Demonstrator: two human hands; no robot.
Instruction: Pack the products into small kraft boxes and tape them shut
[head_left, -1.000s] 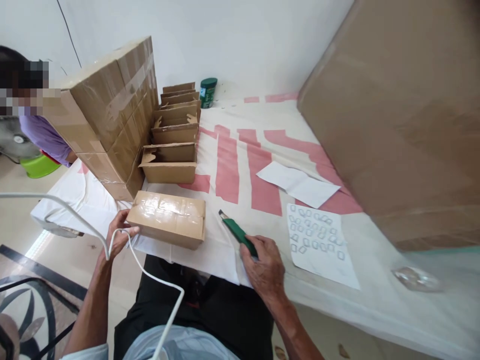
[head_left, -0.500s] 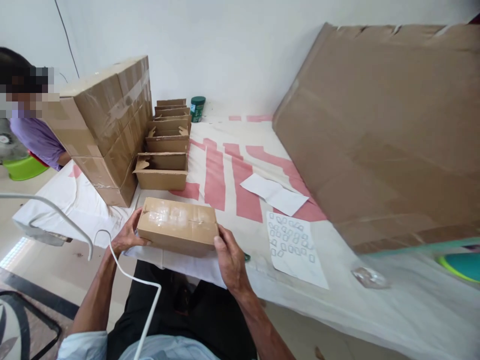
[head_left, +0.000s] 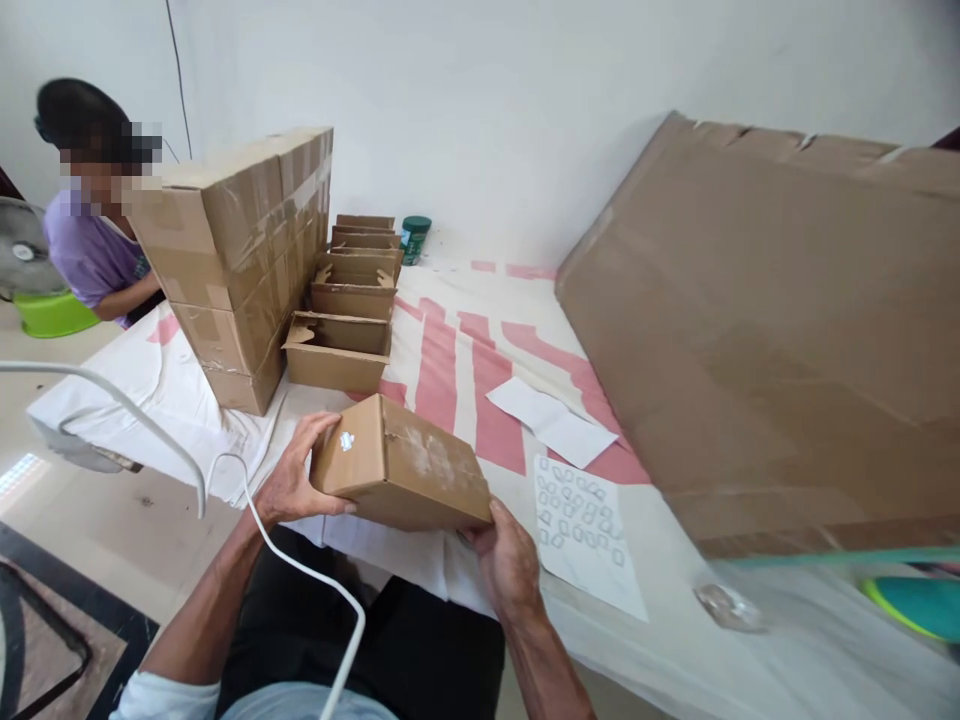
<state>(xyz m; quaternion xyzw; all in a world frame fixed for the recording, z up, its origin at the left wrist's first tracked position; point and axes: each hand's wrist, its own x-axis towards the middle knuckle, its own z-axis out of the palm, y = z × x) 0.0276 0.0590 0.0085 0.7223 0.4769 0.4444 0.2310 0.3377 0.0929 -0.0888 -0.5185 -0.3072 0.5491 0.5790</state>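
Observation:
A closed brown cardboard box (head_left: 420,465) is held between both hands at the front edge of the table, turned at an angle. Clear tape shows on one face and a small white sticker on its left end. My left hand (head_left: 300,475) grips that left end, thumb along the lower edge. My right hand (head_left: 510,555) holds the right end near its bottom corner; some of its fingers are hidden behind the box. Beyond it, several open cardboard boxes (head_left: 337,368) stand in a row.
Stacked taped cartons (head_left: 247,240) stand at left, with a person (head_left: 94,240) in purple behind them. A large cardboard sheet (head_left: 787,350) leans at right. A marked paper sheet (head_left: 589,540), a folded paper (head_left: 551,420) and a green jar (head_left: 415,240) are on the table. A white cable (head_left: 300,570) hangs in front.
Both hands have turned the box, so its left end with the sticker now faces me more, and it has moved to the right. The camera view has shifted slightly.

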